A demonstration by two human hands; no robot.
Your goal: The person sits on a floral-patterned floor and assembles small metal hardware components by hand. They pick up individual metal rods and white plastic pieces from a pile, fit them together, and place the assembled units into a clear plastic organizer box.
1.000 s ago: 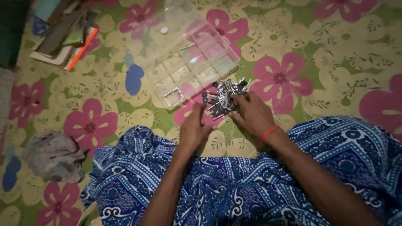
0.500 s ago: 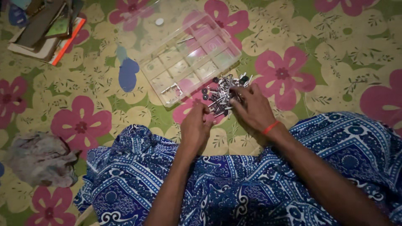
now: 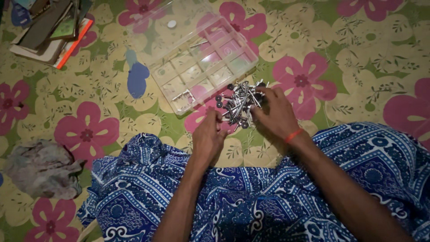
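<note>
Basically, nearest the camera the left hand (image 3: 208, 136) stayed put, fingers loosely curled, holding nothing I could make out. Just beyond, the right hand (image 3: 274, 114) had slid right, its grip closing over the screw pile (image 3: 239, 102) on the floral mat (image 3: 358, 67). Farther off sat the clear compartment box (image 3: 204, 62), lid open.

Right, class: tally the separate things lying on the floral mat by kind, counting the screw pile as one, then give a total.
Clear compartment box: 1
Screw pile: 1
Stack of books: 1
Crumpled cloth: 1
Total: 4
</note>
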